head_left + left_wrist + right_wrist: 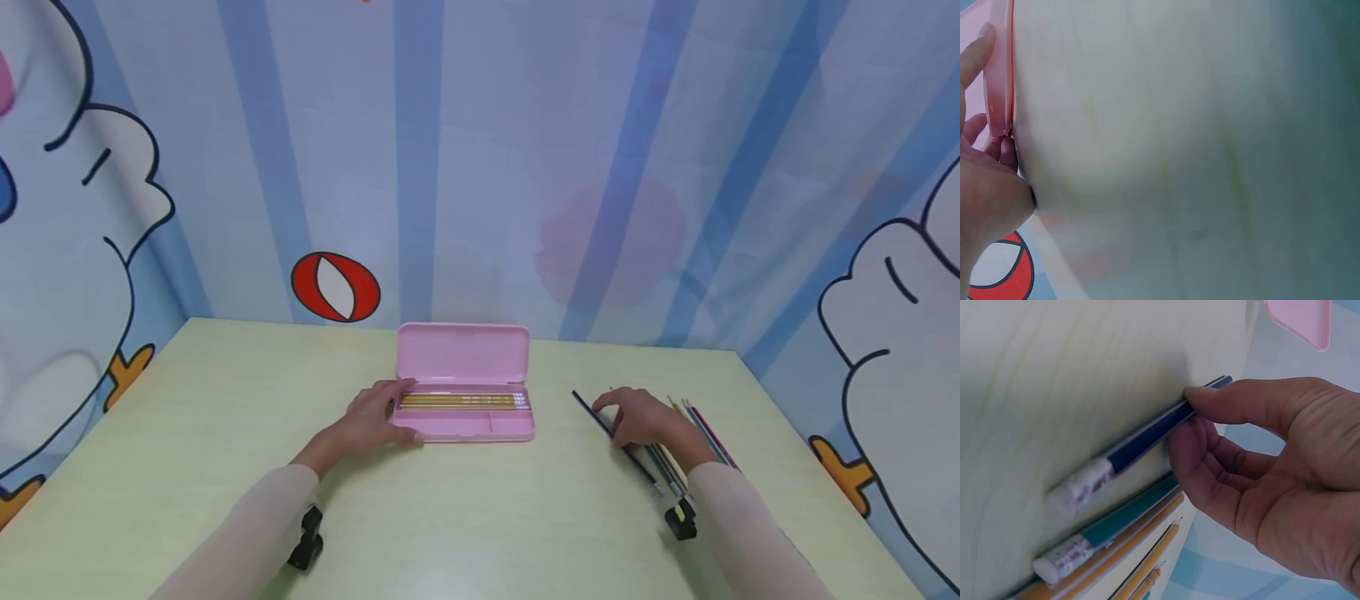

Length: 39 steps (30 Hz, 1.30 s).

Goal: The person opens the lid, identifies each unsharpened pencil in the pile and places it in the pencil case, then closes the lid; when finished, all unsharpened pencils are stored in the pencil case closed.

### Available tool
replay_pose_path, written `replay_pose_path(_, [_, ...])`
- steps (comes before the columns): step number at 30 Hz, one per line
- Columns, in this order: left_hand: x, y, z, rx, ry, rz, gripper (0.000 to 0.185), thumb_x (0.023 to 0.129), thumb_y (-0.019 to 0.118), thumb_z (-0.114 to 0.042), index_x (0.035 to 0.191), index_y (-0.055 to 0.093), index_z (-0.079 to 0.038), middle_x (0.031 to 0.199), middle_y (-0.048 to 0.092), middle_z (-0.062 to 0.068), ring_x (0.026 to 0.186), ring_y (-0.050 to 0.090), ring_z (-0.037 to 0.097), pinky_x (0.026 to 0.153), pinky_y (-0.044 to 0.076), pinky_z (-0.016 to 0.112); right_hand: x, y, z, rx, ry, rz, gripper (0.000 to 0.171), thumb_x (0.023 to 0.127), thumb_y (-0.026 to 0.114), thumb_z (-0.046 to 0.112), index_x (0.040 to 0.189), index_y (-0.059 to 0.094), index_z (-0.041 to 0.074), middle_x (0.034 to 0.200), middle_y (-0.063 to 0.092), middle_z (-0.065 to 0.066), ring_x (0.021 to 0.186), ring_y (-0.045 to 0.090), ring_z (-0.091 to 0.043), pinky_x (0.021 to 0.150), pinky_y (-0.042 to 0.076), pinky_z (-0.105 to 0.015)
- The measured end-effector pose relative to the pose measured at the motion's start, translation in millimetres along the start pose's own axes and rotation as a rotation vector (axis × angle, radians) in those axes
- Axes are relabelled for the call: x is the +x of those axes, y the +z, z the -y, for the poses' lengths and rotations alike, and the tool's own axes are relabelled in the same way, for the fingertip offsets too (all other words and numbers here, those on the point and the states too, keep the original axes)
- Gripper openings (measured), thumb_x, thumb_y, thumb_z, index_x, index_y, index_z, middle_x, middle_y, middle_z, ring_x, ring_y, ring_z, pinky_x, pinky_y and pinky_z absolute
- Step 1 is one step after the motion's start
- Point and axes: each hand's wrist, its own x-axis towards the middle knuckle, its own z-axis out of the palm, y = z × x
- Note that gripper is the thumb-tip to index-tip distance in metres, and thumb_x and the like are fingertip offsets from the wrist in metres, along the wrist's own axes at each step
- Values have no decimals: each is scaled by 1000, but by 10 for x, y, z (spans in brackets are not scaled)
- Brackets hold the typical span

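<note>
On the left, the left hand (372,419) is resting against the left end of the pink pencil case (465,417), its fingers curling around that end and touching both the tray and the table; the left wrist view is showing fingertips pressed to the case's pink edge (999,81). The case is sitting open near the middle of the pale green table (480,517), toward the far side, with its lid (462,353) standing upright at the back. Yellow pencils (459,401) are lying side by side in the tray's far compartment, running left to right, while the near compartment is showing only pink.

Right of the case and apart from it, the right hand (637,419) is pinching a dark blue pencil (611,435) between thumb and fingertips. In the right wrist view, the pencil (1147,434) is lying on or just above the tabletop, with its white eraser end (1079,487) pointing toward the near side. Just to the right of the blue one, a loose row of other pencils (701,433) is lying on the table, partly under the hand and wrist: a teal one (1110,528), yellow ones and a pink one at the far right of the row.
</note>
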Motion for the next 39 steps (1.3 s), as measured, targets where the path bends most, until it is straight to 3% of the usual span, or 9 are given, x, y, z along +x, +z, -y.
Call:
replay_pose_path(4, [-3,-2,4,1,3,-3,88,73,76,-38,145,28,-27,147,32,5,130,28,30,100,37,57,25,-6,23,-115,-7,-21,63,71,54,-17,129,52,8,121,54,-26,62,50,-15,48,41,-25])
replay_pose_path(7, [-1,2,11,-1,8,-5,88,72,76,-38,145,28,-27,146,32,5,131,28,30,100,37,56,43,-6,25,-175,-22,-22,64,70,50,-19,129,51,7,140,36,-27,63,43,-17,48,35,-26])
replay_pose_path(8, [-1,5,12,-3,8,-5,88,72,76,-38,145,28,-27,146,33,4,131,29,30,100,38,56,46,-1,21,-184,-22,-25,64,71,50,-18,129,51,7,140,37,-26,64,43,-17,49,34,-26])
replay_pose_path(12, [10,19,25,3,11,-3,89,71,77,-38,145,28,-28,146,33,4,131,29,29,98,40,54,44,14,-16,-214,-53,-57,61,69,55,-13,126,53,10,133,47,-23,62,42,-18,53,35,-28])
replay_pose_path(16, [26,28,31,8,14,1,89,71,76,-39,145,28,-28,146,33,4,131,29,29,99,41,53,23,25,-36,-251,-67,-98,58,68,60,-7,121,57,15,109,59,-15,65,47,-18,56,38,-29])
replay_pose_path(20, [31,19,26,9,14,4,88,72,76,-39,145,28,-28,147,32,4,131,28,29,99,40,54,12,27,-23,-278,-71,-127,53,68,60,-6,116,60,16,91,60,-9,67,49,-18,56,39,-29])
replay_pose_path(26, [16,3,20,6,9,-2,87,73,76,-37,145,29,-26,146,33,5,131,28,30,99,39,55,11,46,5,-331,-109,-137,47,75,55,-8,116,60,13,86,62,-9,71,55,-19,58,45,-32])
replay_pose_path(33, [-8,27,8,-14,11,8,87,72,77,-35,145,29,-26,147,32,6,130,29,30,101,35,57,23,69,-37,-305,-121,-96,47,71,57,-5,114,58,14,85,59,-6,73,52,-18,64,44,-34])
replay_pose_path(39, [1,15,20,3,8,-12,88,71,77,-37,145,29,-29,146,33,4,129,29,29,101,35,57,37,-3,-39,-245,-133,-40,22,75,61,0,95,62,10,84,58,-6,72,53,-18,57,46,-30])
